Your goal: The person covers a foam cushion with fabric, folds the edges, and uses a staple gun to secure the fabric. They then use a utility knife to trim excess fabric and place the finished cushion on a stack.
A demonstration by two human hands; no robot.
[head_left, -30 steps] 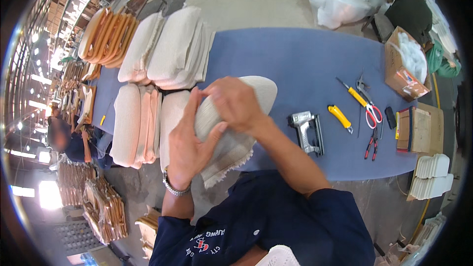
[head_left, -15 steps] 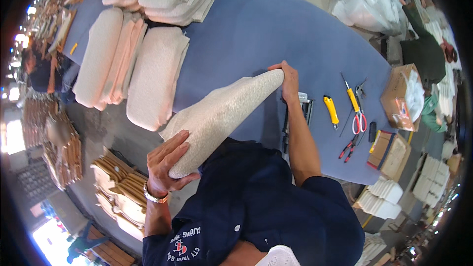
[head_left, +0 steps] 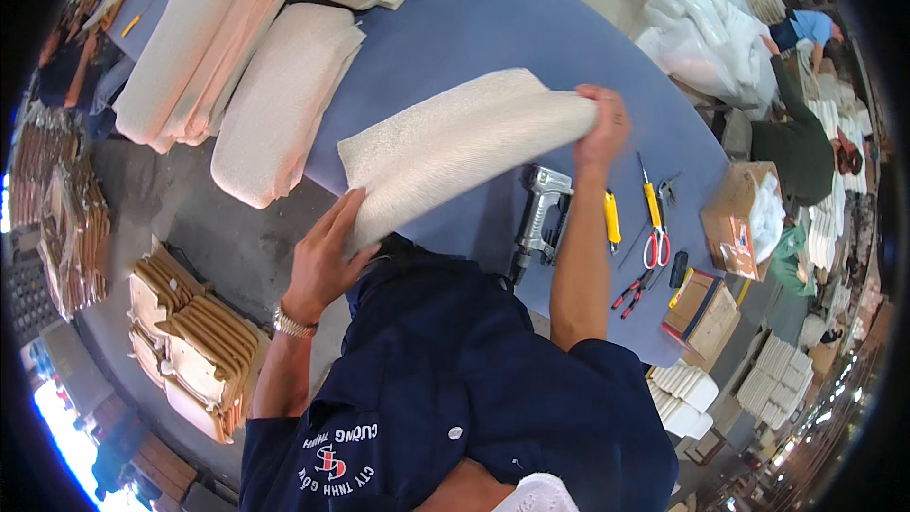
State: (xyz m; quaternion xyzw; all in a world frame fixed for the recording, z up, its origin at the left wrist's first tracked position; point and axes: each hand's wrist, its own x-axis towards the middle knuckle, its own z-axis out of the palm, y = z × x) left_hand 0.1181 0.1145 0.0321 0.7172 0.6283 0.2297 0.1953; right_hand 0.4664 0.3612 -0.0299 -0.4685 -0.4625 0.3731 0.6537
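The cream padded cover (head_left: pixel 455 147) is held above the bench (head_left: pixel 493 19), beside the staple gun (head_left: pixel 540 213), gripped by the right hand (head_left: pixel 599 123) and pressed flat-palmed by the left hand (head_left: pixel 322 261); both ends are best kept level.

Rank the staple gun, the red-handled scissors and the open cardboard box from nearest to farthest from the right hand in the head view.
1. Staple gun: just below the right hand, beside the forearm.
2. Red-handled scissors: farther toward the table's right.
3. Open cardboard box: farthest, at the table's right end.
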